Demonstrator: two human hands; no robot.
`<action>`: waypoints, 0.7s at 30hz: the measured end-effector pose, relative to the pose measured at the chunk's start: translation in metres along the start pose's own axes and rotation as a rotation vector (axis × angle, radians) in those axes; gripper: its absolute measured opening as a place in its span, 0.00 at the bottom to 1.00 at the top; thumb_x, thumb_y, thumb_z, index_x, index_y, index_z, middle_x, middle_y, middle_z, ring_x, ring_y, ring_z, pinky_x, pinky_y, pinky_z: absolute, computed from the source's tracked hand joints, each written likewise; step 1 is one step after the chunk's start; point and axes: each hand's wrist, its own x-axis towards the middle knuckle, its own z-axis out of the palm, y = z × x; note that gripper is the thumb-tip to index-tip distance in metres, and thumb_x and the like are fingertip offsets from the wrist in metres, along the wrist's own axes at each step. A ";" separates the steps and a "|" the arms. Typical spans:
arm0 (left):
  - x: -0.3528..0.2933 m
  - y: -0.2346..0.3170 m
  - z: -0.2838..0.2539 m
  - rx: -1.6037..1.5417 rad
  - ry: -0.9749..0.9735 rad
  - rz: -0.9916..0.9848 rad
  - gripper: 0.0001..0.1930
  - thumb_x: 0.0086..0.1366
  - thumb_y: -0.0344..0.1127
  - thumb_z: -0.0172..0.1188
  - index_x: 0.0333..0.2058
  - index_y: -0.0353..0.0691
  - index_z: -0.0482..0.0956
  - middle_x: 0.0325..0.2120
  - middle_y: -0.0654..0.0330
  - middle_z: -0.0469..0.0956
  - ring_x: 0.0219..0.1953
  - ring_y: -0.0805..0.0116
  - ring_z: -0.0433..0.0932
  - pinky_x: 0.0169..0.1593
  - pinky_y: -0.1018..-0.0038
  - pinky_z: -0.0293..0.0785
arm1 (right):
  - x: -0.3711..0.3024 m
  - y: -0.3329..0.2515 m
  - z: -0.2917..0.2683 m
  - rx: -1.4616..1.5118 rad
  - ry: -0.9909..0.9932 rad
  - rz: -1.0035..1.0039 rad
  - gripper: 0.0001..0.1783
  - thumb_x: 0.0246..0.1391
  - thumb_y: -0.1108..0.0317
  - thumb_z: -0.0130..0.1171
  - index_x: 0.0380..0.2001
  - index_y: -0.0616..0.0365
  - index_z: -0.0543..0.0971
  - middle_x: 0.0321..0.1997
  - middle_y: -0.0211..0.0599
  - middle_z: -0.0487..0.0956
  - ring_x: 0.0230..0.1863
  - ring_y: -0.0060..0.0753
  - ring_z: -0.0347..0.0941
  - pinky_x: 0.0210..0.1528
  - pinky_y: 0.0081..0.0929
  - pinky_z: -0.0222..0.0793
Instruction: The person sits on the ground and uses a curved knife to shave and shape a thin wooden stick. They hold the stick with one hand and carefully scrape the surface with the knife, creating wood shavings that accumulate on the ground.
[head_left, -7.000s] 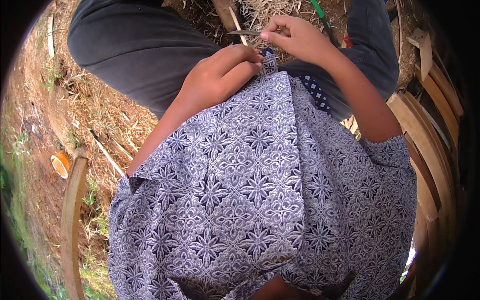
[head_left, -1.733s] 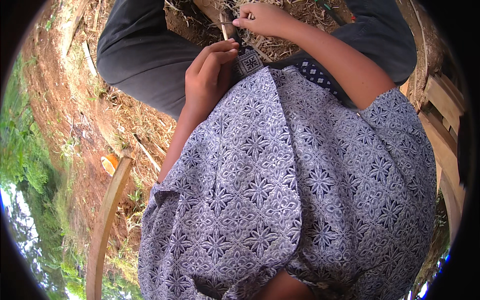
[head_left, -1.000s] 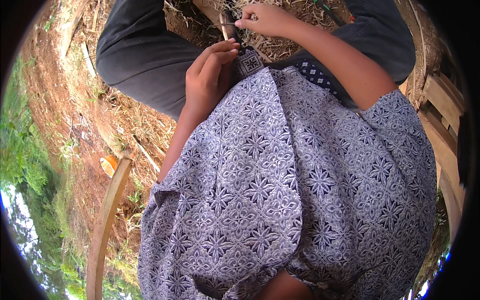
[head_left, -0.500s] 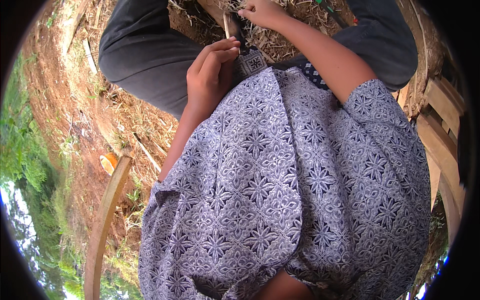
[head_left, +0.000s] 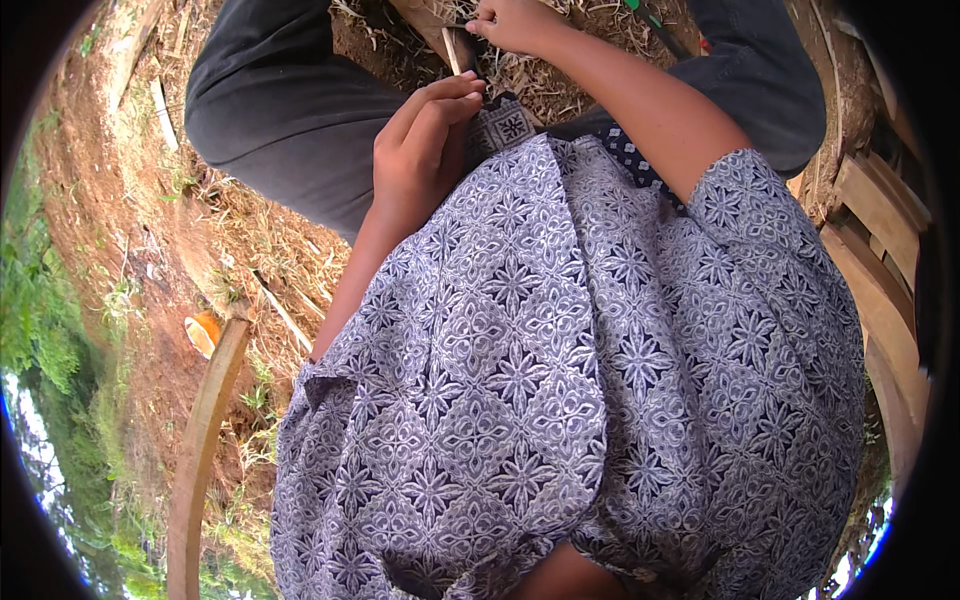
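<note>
My left hand [head_left: 425,130] is closed around a thin, pale wooden stick [head_left: 452,52], which points up and away from the fingers. Just beyond the stick's far end is my right hand [head_left: 515,24], its fingers pinched on a dark, narrow blade-like piece [head_left: 460,27]. Most of that piece is hidden by the fingers. The stick's tip lies close beside a wooden plank [head_left: 425,14] at the top edge. How far the stick runs inside my left hand cannot be seen.
Pale shavings [head_left: 540,75] litter the ground between my bent legs. A dark tool with a green part [head_left: 655,25] lies by my right leg. At left are a curved-looking wooden beam [head_left: 205,450] and an orange object [head_left: 203,332]; wooden boards [head_left: 880,215] stand at right.
My right hand has shifted slightly left, and the dark piece at its fingertips now shows near the stick's end. My left hand stays nearly in place, still holding the stick.
</note>
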 end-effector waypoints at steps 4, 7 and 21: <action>0.002 0.004 -0.001 -0.042 -0.007 -0.008 0.10 0.60 0.16 0.65 0.38 0.34 0.79 0.42 0.51 0.85 0.48 0.56 0.86 0.48 0.67 0.84 | -0.006 0.008 -0.014 0.174 -0.086 0.089 0.16 0.57 0.51 0.65 0.33 0.54 0.84 0.29 0.43 0.84 0.32 0.41 0.82 0.37 0.42 0.76; -0.001 0.000 0.004 -0.082 0.007 -0.014 0.11 0.59 0.16 0.66 0.39 0.34 0.80 0.42 0.51 0.85 0.49 0.54 0.86 0.49 0.67 0.83 | -0.031 0.008 -0.031 0.387 0.039 -0.059 0.17 0.61 0.53 0.64 0.31 0.57 0.83 0.26 0.38 0.82 0.30 0.31 0.78 0.33 0.36 0.74; 0.003 -0.001 0.004 0.006 -0.120 0.135 0.15 0.53 0.23 0.64 0.42 0.38 0.82 0.45 0.59 0.83 0.51 0.56 0.81 0.52 0.63 0.80 | -0.105 -0.021 -0.074 0.096 -0.097 -0.221 0.20 0.61 0.45 0.64 0.35 0.51 0.83 0.22 0.32 0.79 0.23 0.28 0.75 0.28 0.32 0.67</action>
